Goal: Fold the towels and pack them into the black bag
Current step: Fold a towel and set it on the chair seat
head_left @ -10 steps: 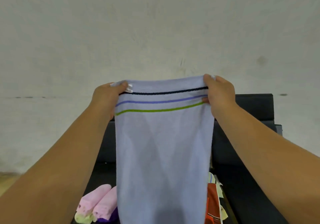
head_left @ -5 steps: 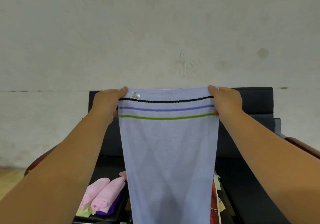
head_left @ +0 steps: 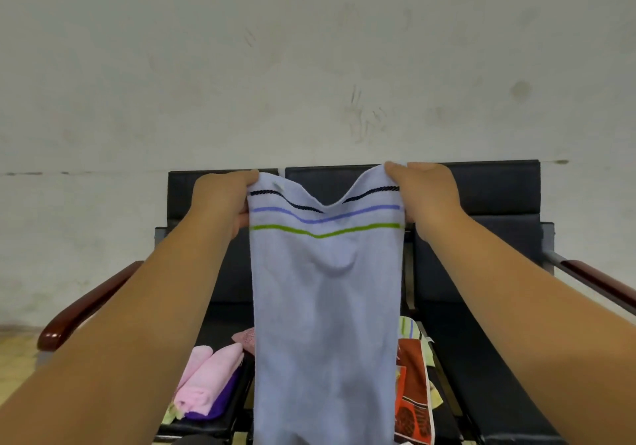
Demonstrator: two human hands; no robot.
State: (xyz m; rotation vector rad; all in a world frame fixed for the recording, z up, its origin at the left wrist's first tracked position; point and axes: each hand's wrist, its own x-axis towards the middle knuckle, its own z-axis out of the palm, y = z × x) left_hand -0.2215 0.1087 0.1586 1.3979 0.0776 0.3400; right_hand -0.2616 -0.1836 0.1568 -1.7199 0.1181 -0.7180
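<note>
Now both hands, left (head_left: 220,203) and right (head_left: 428,200), pinch the top corners of the pale lilac striped cotton towel (head_left: 327,307), which hangs slack-edged above the black padded chairs (head_left: 499,197), presumably so the corners meet for a lengthwise fold.

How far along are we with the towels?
Done: pink towels lie rolled at lower left. In hand: left hand and right hand pinch the blue towel by its top corners; it hangs unfolded. Left: fold it, plus the loose orange towel, then pack. I cannot make out the bag.
</note>
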